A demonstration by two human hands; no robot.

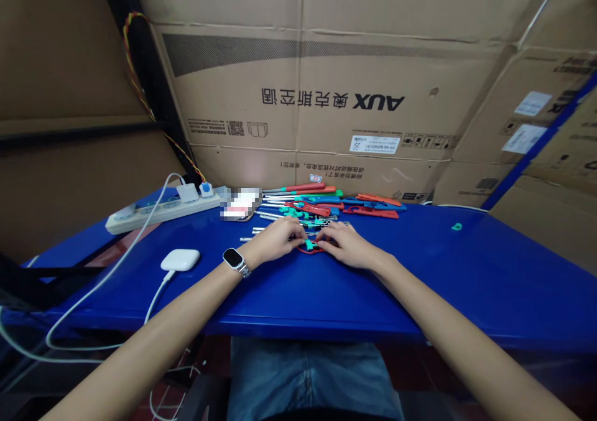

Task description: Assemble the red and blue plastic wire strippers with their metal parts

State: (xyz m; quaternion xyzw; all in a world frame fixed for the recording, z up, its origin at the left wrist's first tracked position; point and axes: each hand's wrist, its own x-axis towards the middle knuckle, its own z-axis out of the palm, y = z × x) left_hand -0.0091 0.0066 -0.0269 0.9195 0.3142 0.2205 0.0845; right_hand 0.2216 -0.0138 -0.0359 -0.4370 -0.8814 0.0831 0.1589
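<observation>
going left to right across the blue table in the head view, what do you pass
power strip → white charger puck → smartwatch on the left wrist → left hand → right hand, both on the small tools → lone teal piece

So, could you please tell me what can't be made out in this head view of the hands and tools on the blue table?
- Small red and teal piece: mostly covered by left hand and right hand; grip unclear.
- Object beside the power strip: blurred out.
- Pile of screwdrivers: too small and overlapping to count.
- Small teal item: too small to identify.
</observation>
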